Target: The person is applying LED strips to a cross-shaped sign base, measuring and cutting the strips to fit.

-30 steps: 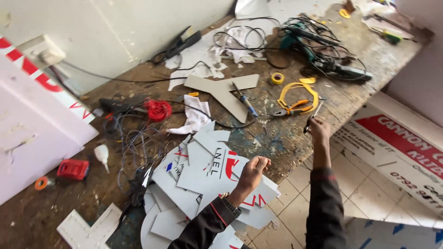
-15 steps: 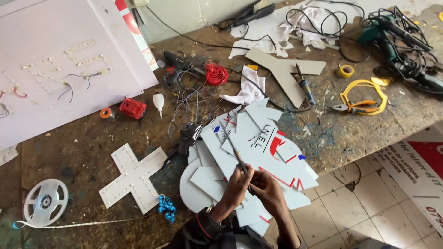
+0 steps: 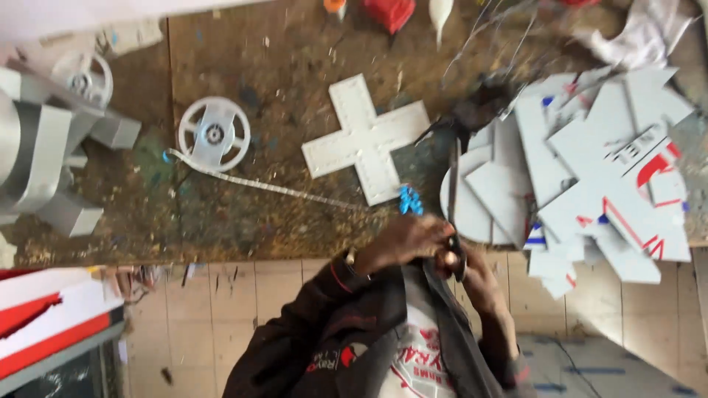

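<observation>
My left hand [image 3: 407, 239] and my right hand [image 3: 472, 271] meet at the front edge of the workbench [image 3: 243, 221], close to my chest. Both are closed on a thin dark tool [image 3: 453, 184] that points up over the bench toward a black clump of wires [image 3: 483, 103]. The picture is blurred, so the kind of tool is unclear. Just beyond my left hand lies a small blue piece [image 3: 409, 200]. A pile of grey cut sign panels [image 3: 590, 169] with red and blue marks lies to the right of my hands.
A white cross-shaped panel [image 3: 363, 140] lies flat mid-bench. Left of it is a white reel [image 3: 214, 134] with a strip [image 3: 265, 186] trailing right. Grey box letters [image 3: 44, 147] stand at far left. A red and white board [image 3: 51, 317] leans below, over the tiled floor [image 3: 221, 295].
The view has swung left and down. My hands have drawn in together to the bench edge near my body, still on the thin tool.
</observation>
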